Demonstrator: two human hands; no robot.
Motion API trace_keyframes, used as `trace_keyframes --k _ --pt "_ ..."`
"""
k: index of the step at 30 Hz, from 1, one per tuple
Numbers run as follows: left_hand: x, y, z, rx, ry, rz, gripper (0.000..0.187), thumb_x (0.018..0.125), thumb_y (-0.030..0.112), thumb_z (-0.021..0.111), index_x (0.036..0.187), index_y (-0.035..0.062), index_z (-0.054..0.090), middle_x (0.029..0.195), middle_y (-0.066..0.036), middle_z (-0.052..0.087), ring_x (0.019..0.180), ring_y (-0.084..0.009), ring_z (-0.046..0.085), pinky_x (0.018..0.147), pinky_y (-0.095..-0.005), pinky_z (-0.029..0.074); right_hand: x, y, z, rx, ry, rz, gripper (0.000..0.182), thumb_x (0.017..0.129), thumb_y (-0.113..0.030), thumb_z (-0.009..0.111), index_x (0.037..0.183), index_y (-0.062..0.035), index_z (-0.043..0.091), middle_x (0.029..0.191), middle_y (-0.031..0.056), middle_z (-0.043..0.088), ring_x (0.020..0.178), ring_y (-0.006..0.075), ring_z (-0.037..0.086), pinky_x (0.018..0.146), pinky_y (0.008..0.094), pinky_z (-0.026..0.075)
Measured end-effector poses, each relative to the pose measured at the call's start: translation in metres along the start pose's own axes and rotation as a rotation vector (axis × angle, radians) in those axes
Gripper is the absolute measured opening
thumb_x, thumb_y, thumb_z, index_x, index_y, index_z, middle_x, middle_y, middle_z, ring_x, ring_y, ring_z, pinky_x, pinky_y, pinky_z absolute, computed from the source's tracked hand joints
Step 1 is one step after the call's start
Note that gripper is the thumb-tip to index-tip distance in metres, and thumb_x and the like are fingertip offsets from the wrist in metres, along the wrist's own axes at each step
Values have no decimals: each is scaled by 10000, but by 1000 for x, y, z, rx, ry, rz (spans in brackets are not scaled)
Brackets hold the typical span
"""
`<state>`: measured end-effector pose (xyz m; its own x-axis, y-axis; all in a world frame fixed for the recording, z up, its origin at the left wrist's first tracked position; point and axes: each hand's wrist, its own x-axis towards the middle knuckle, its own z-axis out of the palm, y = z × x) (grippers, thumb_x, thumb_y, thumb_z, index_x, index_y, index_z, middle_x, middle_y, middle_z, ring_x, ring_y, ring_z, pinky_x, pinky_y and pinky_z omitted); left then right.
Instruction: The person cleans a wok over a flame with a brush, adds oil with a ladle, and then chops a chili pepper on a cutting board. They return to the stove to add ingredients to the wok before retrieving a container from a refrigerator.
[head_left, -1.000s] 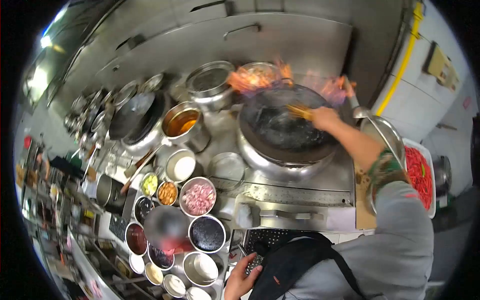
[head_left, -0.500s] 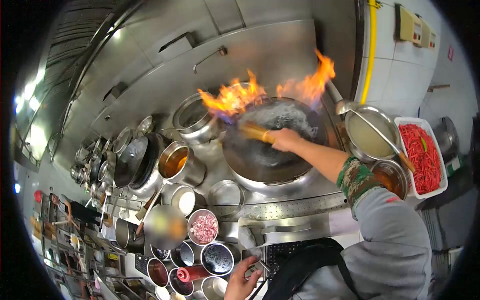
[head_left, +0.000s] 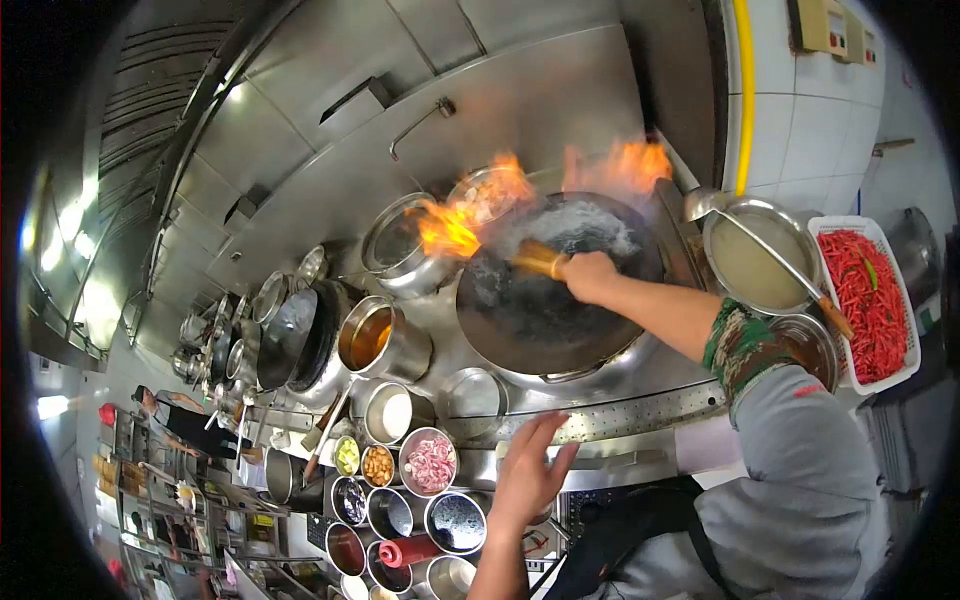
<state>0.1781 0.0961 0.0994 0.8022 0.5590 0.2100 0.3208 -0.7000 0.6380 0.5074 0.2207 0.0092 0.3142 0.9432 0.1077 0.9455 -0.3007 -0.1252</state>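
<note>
The person's right hand (head_left: pixel 592 277) is holding a tan, bundled-stick brush (head_left: pixel 540 260) in a narrow, wrapped grip. The brush is standing within the rim of a wide, round, blackened metal wok (head_left: pixel 540 340), where pale, watery liquid (head_left: pixel 585 225) is pooling toward the far side. Orange flames (head_left: pixel 450 228) are rising behind the wok from the grey steel surface (head_left: pixel 450 352). The left hand (head_left: pixel 530 468) is hovering nearer the wearer, its grip wide with fingers loosely spread, beside a round steel container of chopped pink-and-white pieces (head_left: pixel 430 461).
</note>
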Motion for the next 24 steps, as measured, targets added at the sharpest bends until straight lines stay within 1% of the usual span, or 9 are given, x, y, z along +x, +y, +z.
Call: trace_keyframes --k 6,8,10,12,16,19,20,22,24 --pt "70 -26 71 318 110 150 366 852 164 673 1159 -14 582 1101 -199 597 1062 -384 548 980 -450 427 -50 43 -120 -211 -480 -146 260 745 -327 683 974 -215 737 983 95 723 941 305 687 794 450 543" --pt "73 -33 78 312 73 81 331 861 173 652 1126 -13 580 1053 -197 595 1030 -385 543 986 -461 414 -18 76 -107 -324 -454 27 253 741 -295 705 981 -220 736 939 114 724 899 296 700 745 452 551" --pt "71 -42 84 370 118 139 301 866 174 647 1100 -4 580 1022 -193 589 1000 -387 542 971 -469 418 26 91 -32 -181 -137 -69 312 760 -258 679 1070 -232 703 912 135 717 864 316 704 717 471 552" --pt "74 -46 91 413 144 175 289 870 176 642 1092 1 581 1006 -191 588 983 -390 541 965 -474 419 22 46 -16 91 -46 -35 368 782 -236 639 1149 -238 658 896 153 711 839 336 703 705 482 551" --pt "76 -40 91 429 125 168 295 868 187 651 1087 -1 589 983 -190 597 967 -387 549 934 -465 430 -28 -14 -31 402 -177 -196 356 780 -212 645 1134 -188 674 986 137 713 879 361 686 754 481 550" --pt "80 -38 87 403 56 94 281 865 235 668 1001 0 598 963 -221 616 947 -419 579 866 -489 459 -46 29 -69 279 -505 -500 568 732 -337 710 1286 -262 607 951 167 706 866 313 687 742 439 550" --pt "87 -36 84 431 0 84 288 876 269 656 966 0 610 935 -224 627 924 -419 590 848 -491 467 -26 62 -66 201 -723 -535 585 758 -342 736 1319 -260 595 1104 145 684 927 264 669 707 415 569" --pt "101 -34 80 485 -118 68 339 898 337 630 898 -1 633 879 -229 649 878 -419 612 810 -495 484 -8 119 -110 233 -1138 -85 478 851 -280 707 1317 -252 601 1307 78 587 976 247 651 668 383 604" --pt "112 -37 87 578 -182 40 410 884 419 621 820 17 664 809 -207 671 787 -395 650 718 -482 520 8 163 -125 24 -813 21 402 827 -253 694 1222 -202 643 1166 110 647 936 265 670 674 402 586"
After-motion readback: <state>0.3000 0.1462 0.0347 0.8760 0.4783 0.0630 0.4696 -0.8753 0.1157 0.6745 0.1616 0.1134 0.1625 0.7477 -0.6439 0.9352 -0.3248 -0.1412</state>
